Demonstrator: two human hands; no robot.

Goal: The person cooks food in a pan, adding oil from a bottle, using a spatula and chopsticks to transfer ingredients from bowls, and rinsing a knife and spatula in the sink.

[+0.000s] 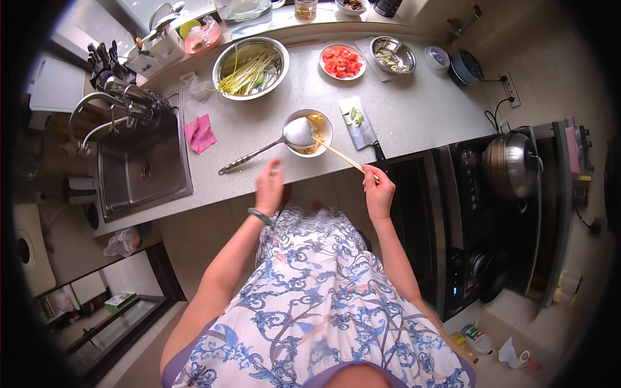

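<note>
Chopsticks [345,157] are held in my right hand [379,190], just off the counter's front edge. Their tips reach into a white bowl [329,127] of yellow pieces that look like scrambled egg [318,123]. A metal spatula [254,154] leans on the bowl, its broad head partly covering the food and its handle lying to the left. My left hand [270,186], blurred and with its fingers apart, holds nothing visible near that handle. To the bowl's right lies a cleaver [360,131] with sliced green pieces [355,117] on its blade.
Behind stand a metal basin [284,56] of green stalks, a plate of chopped tomato [342,62] and a steel bowl [393,55] with cut pieces. A pink cloth [200,133] lies beside the sink [145,169]. The stove holds a steel pot [512,165] at right.
</note>
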